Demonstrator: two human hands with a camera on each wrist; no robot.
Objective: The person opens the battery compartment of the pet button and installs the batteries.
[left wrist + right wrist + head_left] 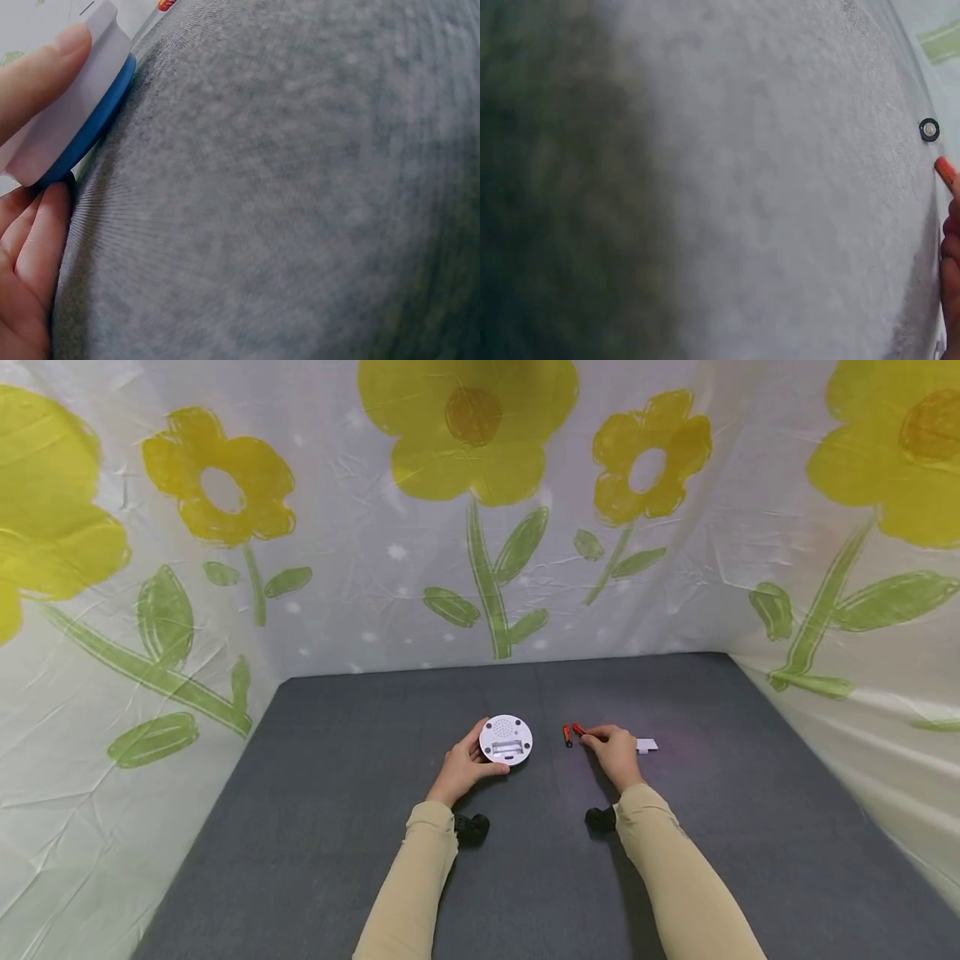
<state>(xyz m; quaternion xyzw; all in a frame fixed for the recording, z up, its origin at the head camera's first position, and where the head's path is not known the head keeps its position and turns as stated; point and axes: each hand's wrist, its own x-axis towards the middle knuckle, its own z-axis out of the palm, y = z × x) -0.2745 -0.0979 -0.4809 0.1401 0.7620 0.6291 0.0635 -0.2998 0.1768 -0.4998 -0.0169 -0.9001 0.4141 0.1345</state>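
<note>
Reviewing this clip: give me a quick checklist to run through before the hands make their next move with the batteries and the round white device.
1. Left hand holds the round white device at its rim: ok.
2. Device's open compartment faces up, empty: ok.
3. Right hand pinches one red battery: ok.
4. Second red battery lies free on the grey mat, beside the first: ok.
5. Small white cover lies on the mat right of the right hand: ok.
6. Battery polarity matches the compartment: cannot tell.
</note>
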